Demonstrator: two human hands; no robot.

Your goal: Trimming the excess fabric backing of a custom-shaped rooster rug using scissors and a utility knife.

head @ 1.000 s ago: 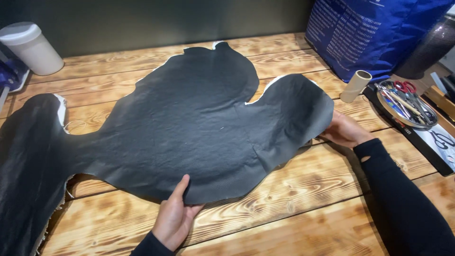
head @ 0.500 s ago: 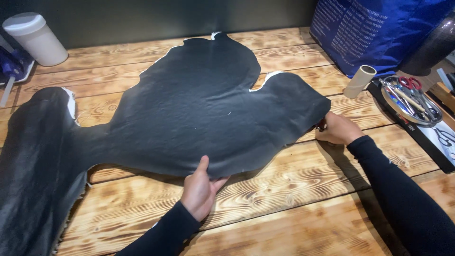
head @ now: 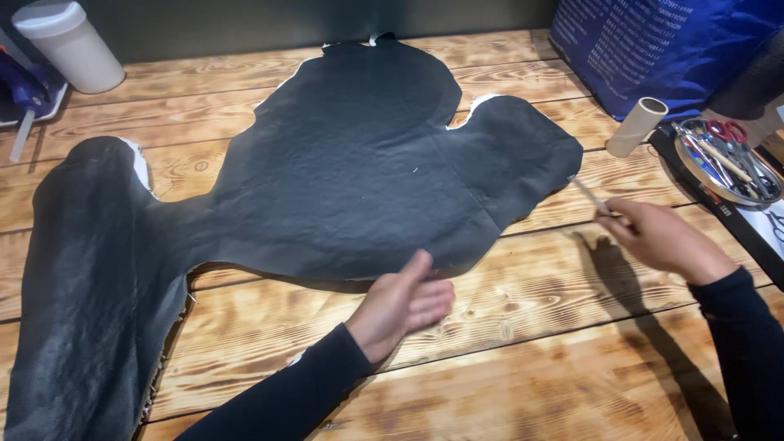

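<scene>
A large black leather hide [head: 343, 180] lies flat across the wooden table [head: 523, 343], its left part draping over the table's near-left edge. My left hand [head: 404, 302] hovers just off the hide's near edge, fingers loosely together, holding nothing. My right hand [head: 661, 238] is to the right of the hide, raised a little above the table. It pinches a thin pale stick-like tool [head: 592, 196] whose tip points at the hide's right edge.
A white lidded cup [head: 69, 45] stands at the back left. A blue printed bag [head: 670, 45] sits at the back right. In front of it lie a small cardboard tube [head: 637, 126] and a round metal tray of scissors and tools [head: 727, 159].
Both hands have come off the hide's edges. My left hand has drawn back towards me. My right hand has lifted away to the right and now holds a thin stick.
</scene>
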